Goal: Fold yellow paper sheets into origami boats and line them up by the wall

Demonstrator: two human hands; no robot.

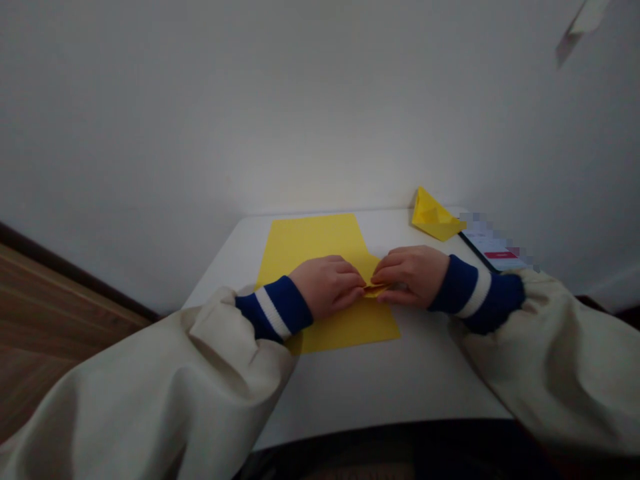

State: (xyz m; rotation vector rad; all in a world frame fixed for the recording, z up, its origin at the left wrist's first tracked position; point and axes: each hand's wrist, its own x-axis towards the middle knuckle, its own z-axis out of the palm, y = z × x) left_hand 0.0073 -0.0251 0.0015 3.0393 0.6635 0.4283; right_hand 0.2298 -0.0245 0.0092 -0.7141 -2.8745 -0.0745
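With fingertips gathered close on both hands, apparently pinching the small folded yellow paper [376, 291] at its three o'clock end with the right hand [413, 275] and touching its nine o'clock end with the left hand [327, 285], though not showing clearly whether clamped or only pressing there. Lying between the two hands, about equally near each, running its visible long axis roughly from nine to three o'clock, and apparently straddling the three o'clock edge of the large yellow sheet [313, 239] beneath.
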